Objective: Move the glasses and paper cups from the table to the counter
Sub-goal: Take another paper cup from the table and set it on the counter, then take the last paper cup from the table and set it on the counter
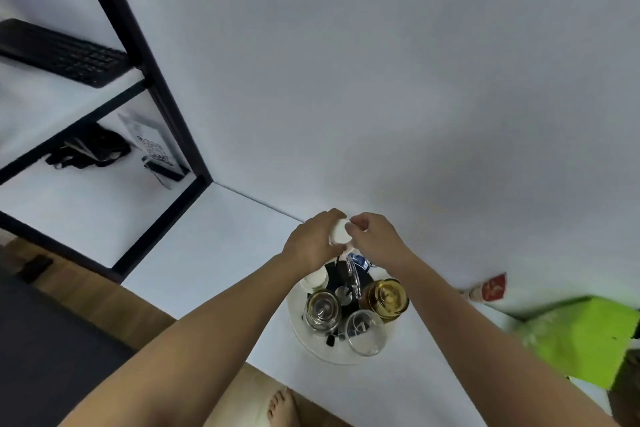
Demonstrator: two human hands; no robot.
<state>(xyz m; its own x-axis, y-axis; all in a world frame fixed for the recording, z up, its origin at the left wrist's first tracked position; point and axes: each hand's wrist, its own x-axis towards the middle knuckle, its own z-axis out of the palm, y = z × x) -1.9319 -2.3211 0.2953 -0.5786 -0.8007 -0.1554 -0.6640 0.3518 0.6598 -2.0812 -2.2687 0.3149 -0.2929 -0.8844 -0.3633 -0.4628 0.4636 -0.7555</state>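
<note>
Left hand (311, 243): fingers curled round a small white paper cup (338, 232), held above the white counter (214, 253). Right hand (375, 237): fingertips pinching the same cup's rim. Below them, round white tray (304, 336) holding two clear drinking glasses (322, 312) (365, 331), another white cup (315, 279), a gold-lidded jar (388, 298).

A plain white wall (381, 62) rises behind; a black-framed shelf (145, 55) stands left, holding a keyboard (65, 52), above wooden floor (86, 284).
</note>
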